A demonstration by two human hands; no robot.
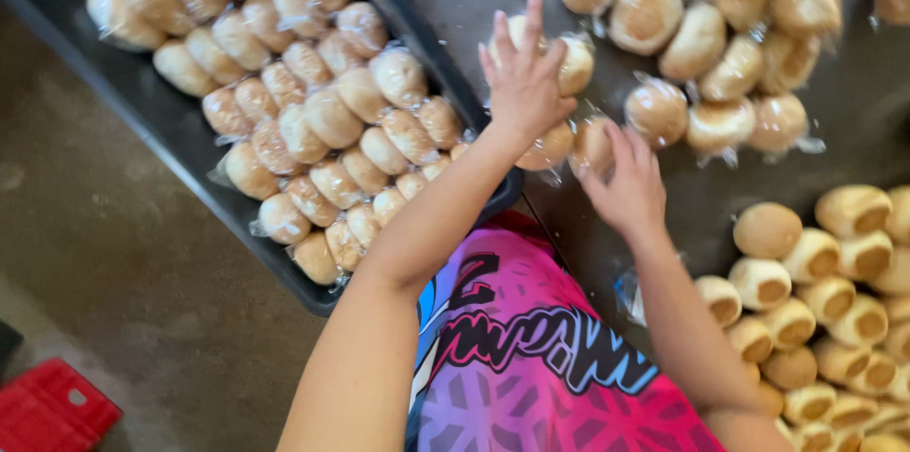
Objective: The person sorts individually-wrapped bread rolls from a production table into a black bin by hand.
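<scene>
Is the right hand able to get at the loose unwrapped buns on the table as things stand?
Probably yes. The right hand rests on a bagged pack of buns, and the loose buns lie just to its right on the table, with nothing between.

The clear plastic pack of round bread rolls (559, 101) at upper centre is partly hidden by the left hand (521, 82). The right hand (626, 189) covers its lower end; finger grip cannot be determined. The black rectangular metal tray (152, 106) is cut off at the upper left edge. The red plastic crate (52, 411) is cut off at the lower left corner.
</scene>
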